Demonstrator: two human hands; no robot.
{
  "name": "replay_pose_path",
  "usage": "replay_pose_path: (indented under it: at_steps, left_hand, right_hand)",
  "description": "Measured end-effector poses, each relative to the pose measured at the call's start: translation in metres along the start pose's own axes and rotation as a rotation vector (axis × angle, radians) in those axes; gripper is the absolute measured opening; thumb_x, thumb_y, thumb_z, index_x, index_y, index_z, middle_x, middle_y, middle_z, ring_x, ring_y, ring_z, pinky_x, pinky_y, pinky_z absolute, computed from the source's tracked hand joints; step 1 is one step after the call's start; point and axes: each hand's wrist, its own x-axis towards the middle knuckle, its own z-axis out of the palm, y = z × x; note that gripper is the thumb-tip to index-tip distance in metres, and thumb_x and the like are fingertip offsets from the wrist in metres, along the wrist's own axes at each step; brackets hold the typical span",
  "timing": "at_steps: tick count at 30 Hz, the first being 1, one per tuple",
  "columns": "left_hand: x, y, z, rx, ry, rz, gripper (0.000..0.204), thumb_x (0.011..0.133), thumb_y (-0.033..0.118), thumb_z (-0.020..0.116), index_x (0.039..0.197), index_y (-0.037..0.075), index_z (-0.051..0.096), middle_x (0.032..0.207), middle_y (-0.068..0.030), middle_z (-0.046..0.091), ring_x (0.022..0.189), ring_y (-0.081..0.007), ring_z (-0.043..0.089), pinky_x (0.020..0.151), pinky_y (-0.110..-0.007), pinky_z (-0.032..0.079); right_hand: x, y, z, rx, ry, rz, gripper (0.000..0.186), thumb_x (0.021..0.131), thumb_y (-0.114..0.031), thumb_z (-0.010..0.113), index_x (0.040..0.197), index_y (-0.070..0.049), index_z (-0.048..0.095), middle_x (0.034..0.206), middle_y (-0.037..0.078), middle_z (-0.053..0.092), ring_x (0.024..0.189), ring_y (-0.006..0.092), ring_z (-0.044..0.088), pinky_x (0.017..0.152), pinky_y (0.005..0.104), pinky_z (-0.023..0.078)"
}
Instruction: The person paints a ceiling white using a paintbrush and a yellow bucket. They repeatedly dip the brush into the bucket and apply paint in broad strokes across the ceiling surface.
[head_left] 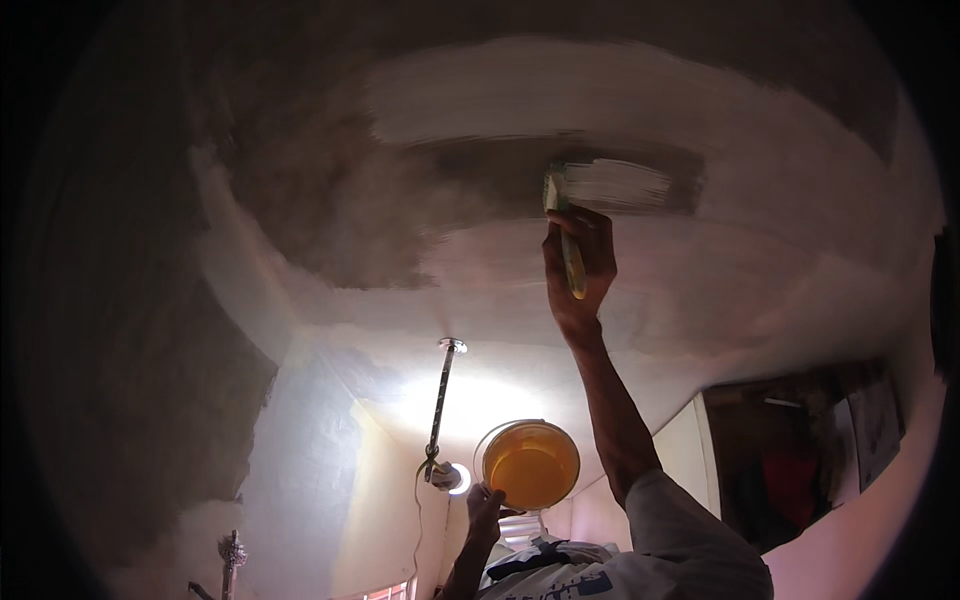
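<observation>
Shirt (550,580) just below bucket (530,437): dark lettering, partly lost in folds and at the frame edge. Left hand (486,512) gripping bucket at its lower left edge; thin bail (480,452) loops out on bucket's left. Bucket's round face is toward camera, orange low down, browner above; can't tell if the orange is contents or bare plastic. Right hand (592,248), well above bucket, slightly right: closed on brush (570,250). Brush head is pale-smeared, bristle tips hard to make out, at the left end of a pale stroke (615,183) on the dark patch of ceiling (480,170). Lit bulb (459,479) just left of bucket, glaring. Cubby (760,440) right of bucket: red item (788,487) inside, rest too dark. Window (390,592) below bucket, to the left, cut off.
</observation>
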Motion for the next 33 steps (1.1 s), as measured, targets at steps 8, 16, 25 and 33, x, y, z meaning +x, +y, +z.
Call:
replay_pose_path:
  at_steps: [8,16,25,33]
  left_hand:
    - [-0.003,0.003,-0.002,-0.006,0.052,0.035,0.019,0.08,0.002,0.058,0.093,0.0,0.045,0.092,-0.0146,0.051,0.079,-0.0318,0.065,0.056,-0.047,0.062]
    - [-0.001,-0.003,-0.013,-0.031,0.044,0.041,0.037,0.077,-0.001,0.057,0.111,-0.004,0.042,0.102,-0.0173,0.052,0.085,-0.0338,0.065,0.058,-0.046,0.063]
    - [-0.007,0.001,-0.013,-0.012,0.045,0.043,0.035,0.077,-0.001,0.057,0.11,-0.004,0.045,0.102,-0.0167,0.054,0.085,-0.0327,0.065,0.058,-0.046,0.063]
    - [-0.003,-0.001,-0.014,-0.056,-0.002,0.066,0.026,0.08,0.0,0.058,0.102,0.0,0.043,0.095,-0.0144,0.052,0.079,-0.0297,0.065,0.057,-0.044,0.062]
  right_hand:
    - [-0.014,-0.024,0.046,0.015,-0.033,-0.044,0.028,0.07,0.002,0.07,0.094,-0.011,0.068,0.098,0.008,0.059,0.078,0.0202,0.064,0.061,0.0298,0.055]
    - [-0.028,-0.042,0.081,0.055,-0.076,-0.039,0.029,0.069,0.002,0.071,0.094,-0.011,0.067,0.099,0.005,0.059,0.075,0.0185,0.064,0.059,0.0293,0.054]
    - [-0.04,-0.061,0.114,0.147,-0.212,0.019,0.025,0.074,0.002,0.067,0.095,-0.01,0.067,0.1,0.007,0.06,0.077,0.0208,0.065,0.063,0.0319,0.052]
    - [-0.016,-0.028,0.031,0.222,-0.16,-0.012,0.024,0.076,0.004,0.064,0.097,-0.008,0.066,0.1,0.008,0.06,0.083,0.0203,0.064,0.067,0.0322,0.053]
